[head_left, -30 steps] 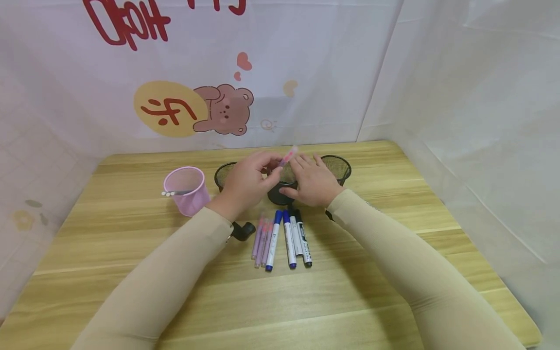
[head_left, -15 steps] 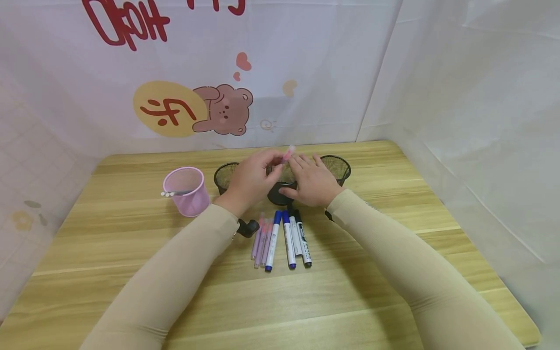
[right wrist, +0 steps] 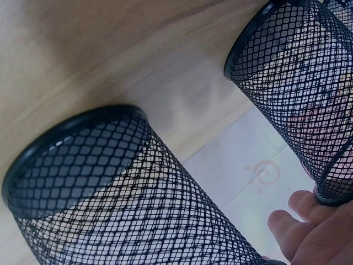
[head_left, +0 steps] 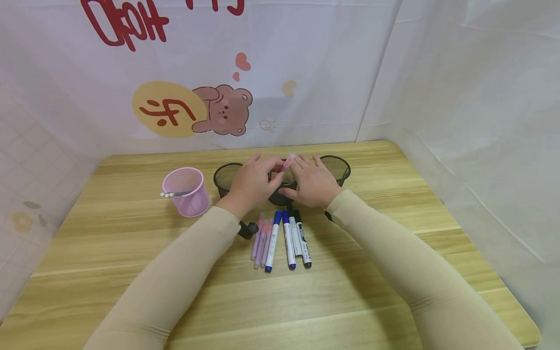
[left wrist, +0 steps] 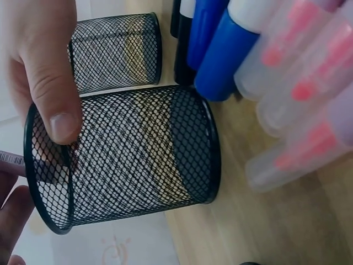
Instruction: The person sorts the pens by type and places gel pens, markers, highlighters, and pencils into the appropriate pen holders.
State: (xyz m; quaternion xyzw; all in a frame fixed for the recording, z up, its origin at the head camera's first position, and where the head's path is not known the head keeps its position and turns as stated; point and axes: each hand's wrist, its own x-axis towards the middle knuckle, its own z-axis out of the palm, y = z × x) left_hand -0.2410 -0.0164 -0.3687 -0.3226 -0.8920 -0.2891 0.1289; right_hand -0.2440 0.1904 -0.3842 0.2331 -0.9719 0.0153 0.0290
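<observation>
My left hand pinches a purple highlighter pen with a pink tip, clear cap upward, over the middle black mesh pen holder. In the left wrist view, the pen's lower end shows through the mesh just inside the rim. My right hand holds that same holder at its rim, the thumb on the near side and fingers on the far side. Several similar highlighters lie on the table below the hands. Beside them are blue-capped markers and black-capped markers.
Another black mesh holder stands behind my left wrist, and a third stands right of my right hand. A pink mesh holder at left has several white-ended dark sticks leaning out. A printed cloth hangs behind the table.
My left hand has moved slightly and lowered the highlighter toward the middle holder. The right hand stays where it was on the rim.
</observation>
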